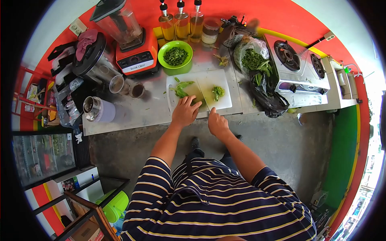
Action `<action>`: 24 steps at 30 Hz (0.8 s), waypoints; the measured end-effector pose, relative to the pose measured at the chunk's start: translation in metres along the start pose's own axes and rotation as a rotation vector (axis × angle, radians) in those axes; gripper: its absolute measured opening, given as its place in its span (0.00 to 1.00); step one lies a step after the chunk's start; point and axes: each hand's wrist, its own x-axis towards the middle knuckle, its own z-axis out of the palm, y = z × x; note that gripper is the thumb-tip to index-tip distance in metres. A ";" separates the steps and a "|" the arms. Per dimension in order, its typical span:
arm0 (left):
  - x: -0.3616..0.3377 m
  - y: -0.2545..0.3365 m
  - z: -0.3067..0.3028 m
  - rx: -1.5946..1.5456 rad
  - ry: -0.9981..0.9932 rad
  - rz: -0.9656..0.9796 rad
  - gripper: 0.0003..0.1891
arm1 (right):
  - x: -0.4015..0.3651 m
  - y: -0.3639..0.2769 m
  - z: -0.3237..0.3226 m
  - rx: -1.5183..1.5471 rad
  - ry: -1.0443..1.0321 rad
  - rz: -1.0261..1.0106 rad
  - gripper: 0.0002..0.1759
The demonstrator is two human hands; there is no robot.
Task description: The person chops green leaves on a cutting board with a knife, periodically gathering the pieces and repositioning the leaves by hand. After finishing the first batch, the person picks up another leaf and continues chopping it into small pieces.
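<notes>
A white cutting board (220, 76) lies on the metal counter in front of me. My left hand (185, 112) rests on it, fingers bent down over green leaves that are mostly hidden beneath them. In my right hand (218, 123), at the board's near edge, is a knife (204, 96) whose blade points away from me across the board, just right of my left fingertips. Loose leafy greens (183, 86) lie beyond my left hand. Right of the blade sits a small pile of cut greens (218, 92).
A green bowl (175, 68) of chopped leaves stands behind the board, beside a red blender (138, 56). Oil bottles (181, 24) line the wall. To the right are a bag of greens (257, 60) and a gas stove (297, 60); cups and a steel-topped container (100, 109) stand left.
</notes>
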 end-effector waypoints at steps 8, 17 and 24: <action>-0.001 -0.001 0.003 0.009 0.015 -0.009 0.16 | -0.004 -0.001 -0.001 -0.072 -0.043 -0.030 0.14; -0.001 -0.003 0.006 0.014 0.028 0.011 0.16 | 0.014 -0.006 -0.009 -0.043 0.022 -0.051 0.15; 0.001 -0.002 0.001 -0.032 0.028 0.007 0.15 | 0.000 -0.009 0.012 -0.003 0.012 -0.010 0.14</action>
